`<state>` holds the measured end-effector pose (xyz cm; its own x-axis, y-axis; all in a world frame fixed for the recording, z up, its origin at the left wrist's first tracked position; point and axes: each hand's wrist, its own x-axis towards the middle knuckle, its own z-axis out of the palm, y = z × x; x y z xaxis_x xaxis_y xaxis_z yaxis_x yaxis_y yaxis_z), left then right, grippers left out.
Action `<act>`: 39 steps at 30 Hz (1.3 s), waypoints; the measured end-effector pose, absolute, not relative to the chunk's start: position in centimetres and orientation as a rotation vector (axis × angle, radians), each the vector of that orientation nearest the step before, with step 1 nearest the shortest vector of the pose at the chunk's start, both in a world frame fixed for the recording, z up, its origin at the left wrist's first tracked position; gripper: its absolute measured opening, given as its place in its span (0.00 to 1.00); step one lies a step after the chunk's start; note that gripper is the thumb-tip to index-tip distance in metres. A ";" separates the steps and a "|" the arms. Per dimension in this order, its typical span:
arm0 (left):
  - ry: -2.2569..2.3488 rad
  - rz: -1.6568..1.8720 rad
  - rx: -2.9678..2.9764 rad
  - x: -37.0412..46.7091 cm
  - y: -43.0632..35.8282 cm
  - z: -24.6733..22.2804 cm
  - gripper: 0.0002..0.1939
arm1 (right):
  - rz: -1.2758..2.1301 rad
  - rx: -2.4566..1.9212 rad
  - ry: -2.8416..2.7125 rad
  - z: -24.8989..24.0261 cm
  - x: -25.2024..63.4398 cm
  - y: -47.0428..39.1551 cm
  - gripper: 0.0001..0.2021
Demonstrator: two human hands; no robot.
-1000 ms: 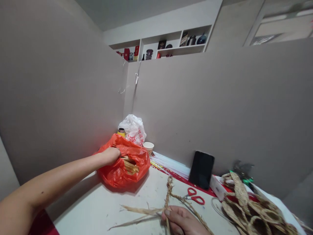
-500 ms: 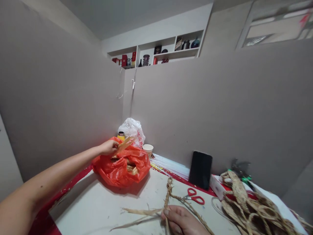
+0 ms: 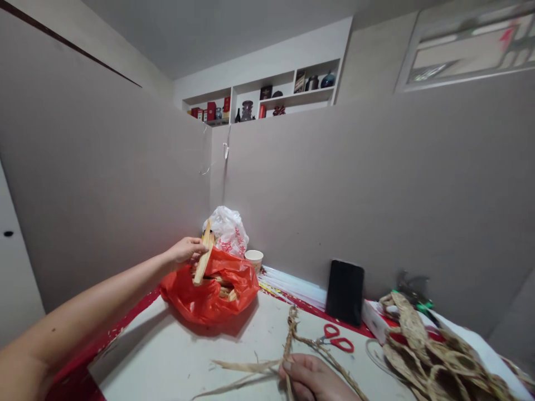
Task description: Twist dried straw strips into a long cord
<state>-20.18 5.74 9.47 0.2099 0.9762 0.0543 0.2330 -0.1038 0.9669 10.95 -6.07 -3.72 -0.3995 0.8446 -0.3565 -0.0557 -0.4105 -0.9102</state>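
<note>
My left hand [image 3: 189, 250] pinches a flat, pale dried strip [image 3: 203, 260], which stands nearly upright over the open red plastic bag [image 3: 196, 309]. More tan strips [image 3: 228, 292] show inside the bag. At the bottom centre my right hand [image 3: 313, 376] is closed on a twisted brown cord [image 3: 290, 334] near its lower part. Loose strip ends [image 3: 244, 366] spread left from those fingers over the white board, and another cord length runs down to the right behind the hand.
Red-handled scissors [image 3: 341, 344] lie right of the cord. Behind stand a paper cup [image 3: 254, 257], a white plastic bag [image 3: 230, 231] and a black tablet [image 3: 345, 292] against the partition. Coiled woven braid [image 3: 434, 356] is heaped at the right.
The strip in my left hand has turned from slanting right to nearly upright. My right hand keeps its hold on the cord. The view has shifted slightly.
</note>
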 end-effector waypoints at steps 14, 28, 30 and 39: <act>1.365 0.191 2.110 -26.5 -5.6 6.6 0.12 | 1.923 -1.189 -1.120 -3.5 11.2 -6.2 0.15; 1.565 0.759 2.452 -22.4 4.6 4.5 0.09 | 1.920 -1.194 -1.124 -3.9 11.2 -5.8 0.14; 1.648 1.049 2.267 -22.4 7.1 6.0 0.13 | 1.922 -1.200 -1.134 -3.6 11.2 -5.8 0.14; 1.972 0.340 2.415 -19.2 12.0 1.9 0.40 | 1.886 -1.210 -1.148 -3.5 11.2 -5.9 0.12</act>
